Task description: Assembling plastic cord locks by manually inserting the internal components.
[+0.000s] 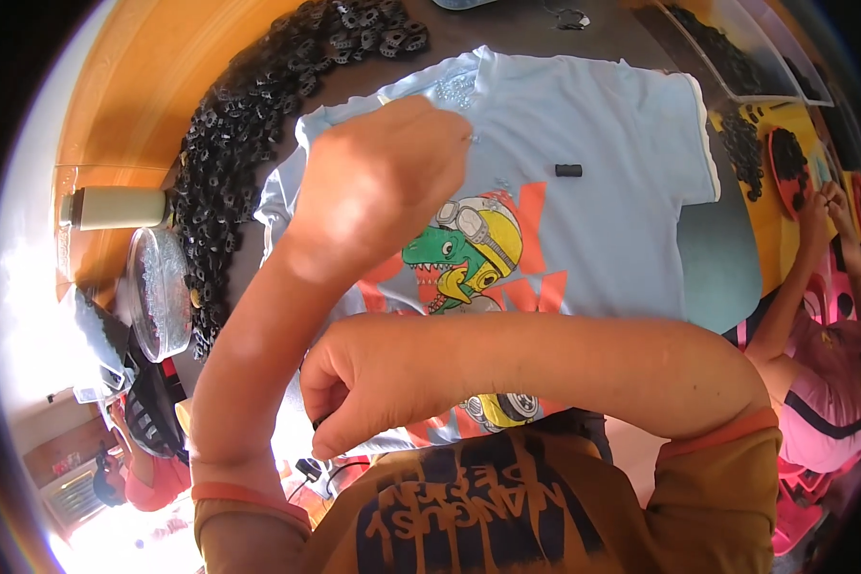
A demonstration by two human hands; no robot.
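Observation:
A light blue T-shirt [603, 124] with a green dinosaur print lies spread on the dark table. My left hand [383, 182] is closed over its upper left part, beside a small heap of clear beads [454, 91]; its fingertips are mostly hidden, so I cannot make out what they pinch. My right forearm crosses in front of the print, and my right hand [368, 378] is curled at the shirt's lower left. A bit of a small black piece shows at its fingertips. One small black cylinder [568, 170] rests on the shirt, right of my left hand.
Many black plastic parts [230, 143] are heaped along the table's left and far side. A clear round tub of beads [160, 292] stands left, near a pale cylinder [120, 208]. Other people sit at right and lower left. A clear bin [727, 48] is far right.

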